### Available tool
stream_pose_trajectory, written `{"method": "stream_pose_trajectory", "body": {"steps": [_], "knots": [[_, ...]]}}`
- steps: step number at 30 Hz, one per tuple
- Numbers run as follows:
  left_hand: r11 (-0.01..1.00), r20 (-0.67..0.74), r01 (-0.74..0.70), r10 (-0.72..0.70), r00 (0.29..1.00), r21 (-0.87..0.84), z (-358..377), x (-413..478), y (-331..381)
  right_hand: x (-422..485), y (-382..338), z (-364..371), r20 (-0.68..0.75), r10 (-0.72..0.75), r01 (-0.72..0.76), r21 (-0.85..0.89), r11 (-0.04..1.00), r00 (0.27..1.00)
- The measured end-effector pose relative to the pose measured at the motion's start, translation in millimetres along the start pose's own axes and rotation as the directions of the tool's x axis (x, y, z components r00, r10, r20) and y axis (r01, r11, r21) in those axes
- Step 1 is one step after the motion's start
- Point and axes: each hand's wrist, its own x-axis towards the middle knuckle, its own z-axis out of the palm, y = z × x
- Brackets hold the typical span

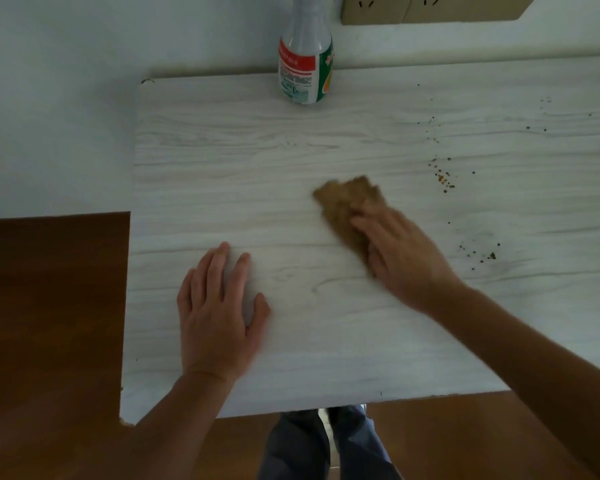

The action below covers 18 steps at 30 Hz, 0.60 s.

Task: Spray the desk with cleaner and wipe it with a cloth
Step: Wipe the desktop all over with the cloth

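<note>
A white wood-grain desk (257, 188) fills the view. My right hand (402, 251) lies on a brown cloth (347, 202) near the desk's middle, its fingers flat and pressing it down; both look motion-blurred. My left hand (215, 313) rests flat on the desk near the front edge, fingers spread, holding nothing. A spray bottle of cleaner (305, 60) with a red, white and green label stands upright at the back edge by the wall. Its spray head is cut off at the top of the frame.
Dark crumbs and specks (444, 178) are scattered over the right part of the desk, with another patch (482, 252) nearer the front. A wall socket plate (430, 8) sits above the desk. Brown floor (49, 306) lies left of and below the desk edge.
</note>
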Motion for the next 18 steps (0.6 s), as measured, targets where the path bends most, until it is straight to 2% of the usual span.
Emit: {"method": "stream_pose_trajectory", "body": {"steps": [4, 7, 9, 12, 15, 16, 18], "knots": [[1.0, 0.017, -0.002, 0.002, 1.0, 0.005, -0.9, -0.6, -1.0, 40.0, 11.0, -11.1, -0.117, 0.302, -0.297, 0.058, 0.953, 0.946], [1.0, 0.004, -0.003, 0.003, 1.0, 0.0, -0.7, -1.4, -0.2, 55.5, -17.4, -0.3, -0.149, 0.394, -0.381, 0.111, 0.918, 0.907], [1.0, -0.002, -0.001, 0.001, 1.0, -0.002, -1.1, -1.5, 0.4, 50.7, -42.6, 12.8, -0.132, 0.322, -0.302, 0.147, 0.942, 0.938], [1.0, 0.011, 0.015, -0.015, 1.0, -0.003, -2.2, -0.8, 2.0, 17.8, -72.7, 28.7, -0.083, 0.088, -0.075, 0.145, 0.987, 0.993], [0.999, 0.026, 0.033, -0.033, 0.999, -0.001, -3.1, -0.5, 3.5, -16.5, -62.6, 24.2, 0.036, -0.159, 0.154, 0.108, 0.982, 0.987], [0.999, 0.027, 0.032, -0.032, 0.999, -0.001, -3.1, -0.2, 3.6, -19.8, -46.1, 18.8, 0.054, -0.197, 0.192, 0.091, 0.977, 0.979], [1.0, 0.026, 0.017, -0.017, 0.999, 0.009, -3.7, 0.2, 2.9, -15.1, -6.4, 6.0, 0.048, -0.184, 0.182, 0.053, 0.982, 0.982]]}}
